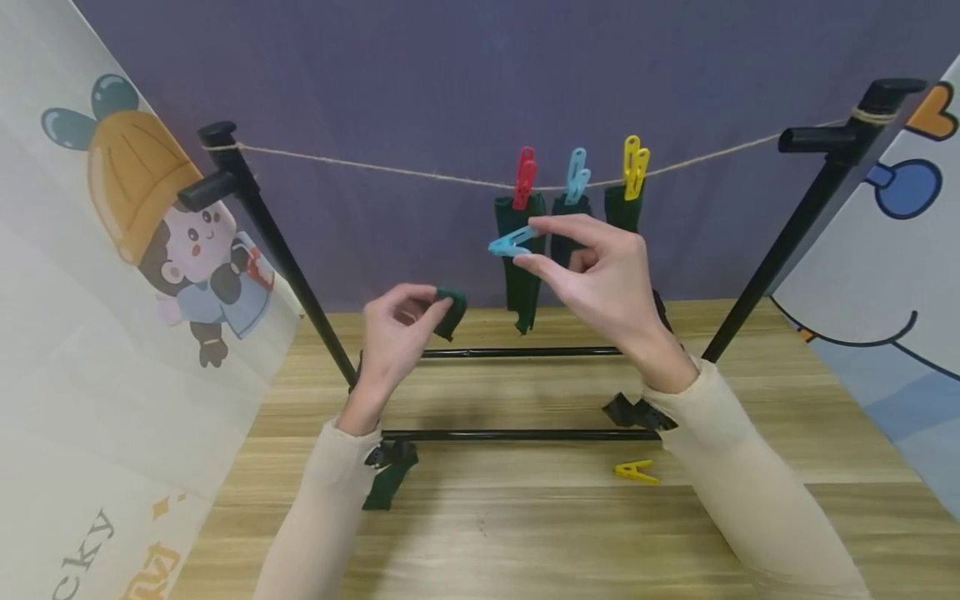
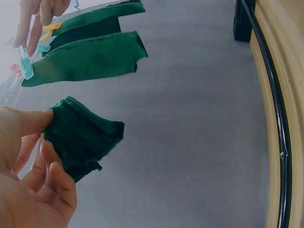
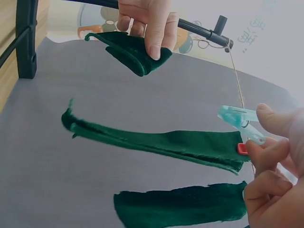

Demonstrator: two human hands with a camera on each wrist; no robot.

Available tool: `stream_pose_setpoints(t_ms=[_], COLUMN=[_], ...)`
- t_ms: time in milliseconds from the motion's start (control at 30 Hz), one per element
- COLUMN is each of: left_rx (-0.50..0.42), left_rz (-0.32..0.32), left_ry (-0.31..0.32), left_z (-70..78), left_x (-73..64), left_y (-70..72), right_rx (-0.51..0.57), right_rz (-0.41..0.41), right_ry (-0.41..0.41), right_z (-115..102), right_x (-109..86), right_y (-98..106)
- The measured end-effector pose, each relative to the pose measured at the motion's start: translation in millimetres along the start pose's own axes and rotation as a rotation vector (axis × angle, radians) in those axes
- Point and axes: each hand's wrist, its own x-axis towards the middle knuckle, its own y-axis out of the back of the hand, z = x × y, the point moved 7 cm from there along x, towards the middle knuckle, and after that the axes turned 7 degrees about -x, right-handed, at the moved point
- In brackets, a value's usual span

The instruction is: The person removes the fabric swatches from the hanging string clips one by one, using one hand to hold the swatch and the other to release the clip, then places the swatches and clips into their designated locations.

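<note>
My left hand [image 1: 393, 333] pinches a small dark green cloth [image 1: 451, 315] between thumb and fingers, below the string [image 1: 360, 165]. In my right hand [image 1: 611, 279], a light blue clothespin [image 3: 233, 115] is held by its handle ends between thumb and index finger, in front of the hanging cloths. Along the string, a red clothespin [image 1: 524, 179], another light blue clothespin [image 1: 577, 175] and a yellow clothespin [image 1: 635, 169] each hold up a dark green cloth. The cloth under the red one [image 2: 90, 59] hangs lowest; my right hand partly hides the other two in the head view.
A black rack with a left post [image 1: 288, 267] and a right post [image 1: 783, 242] carries the string. Two black bars [image 1: 517, 435] cross low over the wooden table [image 1: 510, 533]. A loose yellow clothespin [image 1: 636, 471] and another green cloth [image 1: 386, 490] lie there.
</note>
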Motion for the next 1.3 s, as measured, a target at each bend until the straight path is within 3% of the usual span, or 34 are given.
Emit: stream_pose_setpoints(t_ms=[367, 667, 1300], left_rx=[0.01, -0.005, 0.008], left_rz=[-0.003, -0.022, -0.048], left_ry=[0.0, 0.046, 0.059], left_z=[-5.1, -11.8, -23.0], left_x=[-5.4, -13.1, -29.1], left_y=[1.1, 1.4, 3.0], right_rx=[-0.007, -0.007, 0.019], right_rz=[0.017, 0.019, -0.025], right_ry=[-0.026, -0.076, -0.171], right_z=[11.6, 27.4, 47.4], right_x=[-17.0, -31.3, -62.4], right_y=[0.4, -0.3, -4.6])
